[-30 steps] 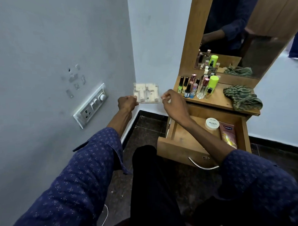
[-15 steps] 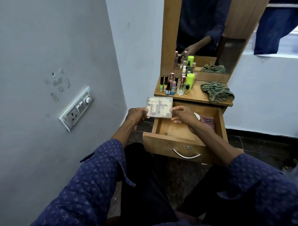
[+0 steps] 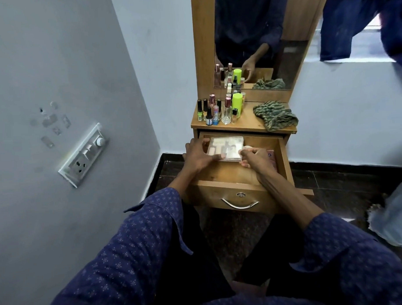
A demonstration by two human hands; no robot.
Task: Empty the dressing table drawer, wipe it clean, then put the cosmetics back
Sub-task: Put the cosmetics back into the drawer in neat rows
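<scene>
A clear plastic case (image 3: 226, 149), flat and rectangular with pale cream items showing through its lid, lies inside the open wooden drawer (image 3: 241, 173) toward the back left. The left hand (image 3: 199, 155) rests at the case's left edge, its fingers (image 3: 219, 156) curled over the near edge and holding it. The right hand (image 3: 256, 160) is at the case's right edge, its fingers (image 3: 244, 154) pinched narrow against that side. Behind the right hand a round white lid and a dark pink packet (image 3: 271, 154) are partly hidden. On the worktop (image 3: 246, 121) above stand small bottles (image 3: 214, 112) clustered beside a lime green container (image 3: 237, 105), with a crumpled green striped cloth (image 3: 275, 115) well apart at the right
</scene>
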